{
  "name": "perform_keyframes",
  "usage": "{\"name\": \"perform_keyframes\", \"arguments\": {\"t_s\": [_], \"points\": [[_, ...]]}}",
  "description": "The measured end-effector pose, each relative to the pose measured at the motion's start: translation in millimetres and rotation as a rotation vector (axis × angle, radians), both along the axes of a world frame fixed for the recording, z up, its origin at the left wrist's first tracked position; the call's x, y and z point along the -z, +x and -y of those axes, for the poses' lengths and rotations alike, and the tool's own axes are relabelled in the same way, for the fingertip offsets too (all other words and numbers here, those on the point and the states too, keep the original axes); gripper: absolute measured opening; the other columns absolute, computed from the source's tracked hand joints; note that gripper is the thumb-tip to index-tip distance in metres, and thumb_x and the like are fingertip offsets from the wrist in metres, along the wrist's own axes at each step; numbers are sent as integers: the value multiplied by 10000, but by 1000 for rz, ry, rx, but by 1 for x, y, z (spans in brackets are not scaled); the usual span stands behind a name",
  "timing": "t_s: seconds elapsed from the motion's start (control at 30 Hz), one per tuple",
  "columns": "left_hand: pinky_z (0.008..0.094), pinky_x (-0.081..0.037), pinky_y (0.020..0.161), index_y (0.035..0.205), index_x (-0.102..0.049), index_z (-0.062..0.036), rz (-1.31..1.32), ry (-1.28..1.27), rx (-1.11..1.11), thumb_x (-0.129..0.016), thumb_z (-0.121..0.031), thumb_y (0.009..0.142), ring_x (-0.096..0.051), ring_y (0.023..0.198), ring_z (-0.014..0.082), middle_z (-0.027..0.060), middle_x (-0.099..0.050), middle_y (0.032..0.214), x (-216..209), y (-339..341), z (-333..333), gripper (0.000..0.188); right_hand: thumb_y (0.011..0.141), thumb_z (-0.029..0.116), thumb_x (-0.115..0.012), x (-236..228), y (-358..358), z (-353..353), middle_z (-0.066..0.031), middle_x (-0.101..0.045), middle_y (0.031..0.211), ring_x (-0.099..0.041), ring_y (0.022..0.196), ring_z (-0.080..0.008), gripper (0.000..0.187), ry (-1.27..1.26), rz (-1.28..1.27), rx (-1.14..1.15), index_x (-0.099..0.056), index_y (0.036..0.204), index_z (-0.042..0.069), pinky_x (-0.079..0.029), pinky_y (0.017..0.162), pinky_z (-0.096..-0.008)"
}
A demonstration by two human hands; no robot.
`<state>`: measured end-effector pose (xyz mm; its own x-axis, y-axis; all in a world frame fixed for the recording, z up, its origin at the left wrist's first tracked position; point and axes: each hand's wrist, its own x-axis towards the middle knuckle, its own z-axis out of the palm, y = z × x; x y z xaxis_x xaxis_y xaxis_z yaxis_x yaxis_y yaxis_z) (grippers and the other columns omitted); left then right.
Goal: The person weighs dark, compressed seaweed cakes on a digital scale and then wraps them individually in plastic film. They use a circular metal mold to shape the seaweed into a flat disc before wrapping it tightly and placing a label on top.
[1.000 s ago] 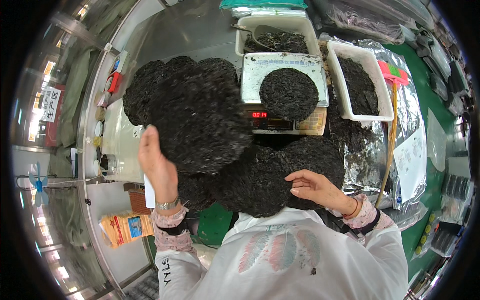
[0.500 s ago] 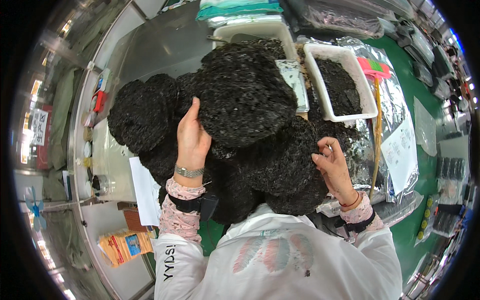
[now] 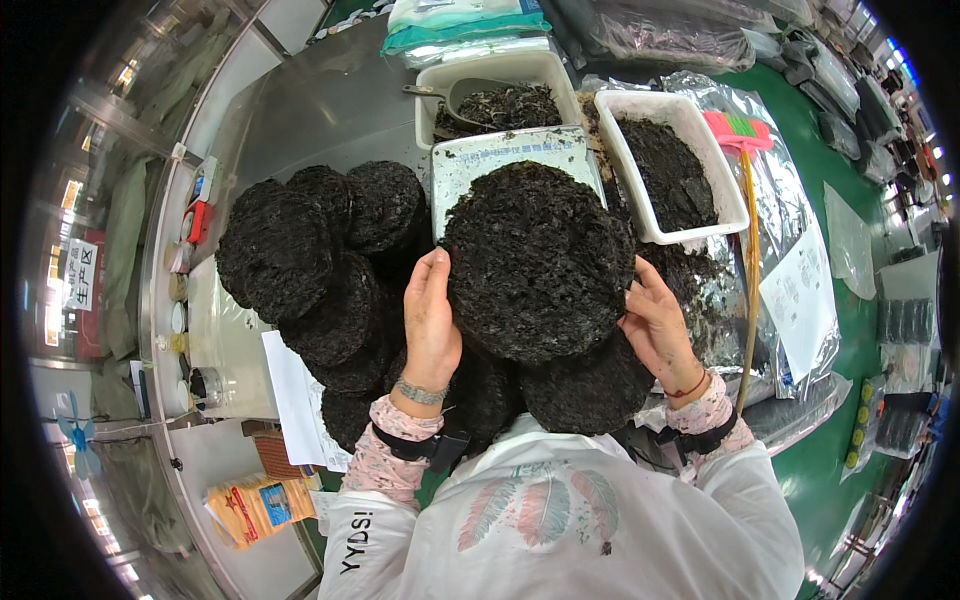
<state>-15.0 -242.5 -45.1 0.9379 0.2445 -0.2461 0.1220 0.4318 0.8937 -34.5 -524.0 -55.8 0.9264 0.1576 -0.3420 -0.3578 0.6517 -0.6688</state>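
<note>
Between my two hands is a round, dark dried seaweed cake (image 3: 540, 265), gripped by its edges. My left hand (image 3: 431, 318) has its left rim, with the thumb and fingers pointing up along it. At the lower right rim my right hand (image 3: 660, 325) pinches with bent fingers. The cake overlaps the front of a pale weighing scale (image 3: 510, 146); whether it touches the scale I cannot tell. Below and to the left lie stacks of similar cakes (image 3: 275, 245), and another cake (image 3: 585, 388) sits close to my body.
Behind the scale a white tub (image 3: 548, 68) holds dark shreds and a metal scoop (image 3: 470, 97). A second white tub (image 3: 740, 218) with dark seaweed stands to the right. Next to it lie a pink-headed stick (image 3: 750, 270) and a paper sheet (image 3: 798, 290) on silvery film.
The large cake held by my left hand has come down and nearer, uncovering the scale and scoop. My right hand has moved from the lower cakes onto its right edge.
</note>
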Motion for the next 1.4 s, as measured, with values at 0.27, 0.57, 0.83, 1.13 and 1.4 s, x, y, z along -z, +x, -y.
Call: {"name": "perform_keyframes", "arguments": {"t_s": [0.27,0.57,0.83,1.13,1.4], "points": [[231,-428,880,1239,-609,-21,-55,96,113,-582,-228,1093,-492,970,45,-44,-573,1068,15,10,21,255,1110,304,-502,-20,9,10,-64,-597,1441,-545,1348,-223,471,313,-10,-80,-468,1506,52,-427,1147,-473],[390,-552,767,1068,-660,-12,225,1092,407,-667,-118,957,-676,845,293,146,-650,1018,91,86,-33,153,993,75,-662,10,30,56,-77,-688,1248,-649,1147,-193,378,-99,54,308,-599,1360,14,-525,998,-357],[455,-516,864,920,-612,8,426,1548,520,-710,-86,891,-585,965,380,176,-570,979,116,115,-2,139,1008,57,-637,19,23,77,-93,-675,1286,-659,1174,-215,360,-88,10,362,-574,1360,10,-546,997,-373],[464,-518,865,861,-674,30,491,1563,548,-732,-31,857,-608,956,390,183,-603,981,134,144,9,85,1000,43,-648,32,24,84,-90,-677,1273,-661,1165,-213,358,-59,-35,385,-578,1349,16,-556,979,-372],[457,-545,816,757,-703,35,399,1612,587,-725,-43,829,-649,891,401,191,-631,857,145,167,7,109,1005,49,-647,25,33,73,-65,-684,1257,-657,1158,-182,341,-51,-23,339,-598,1342,31,-545,976,-352]]}}
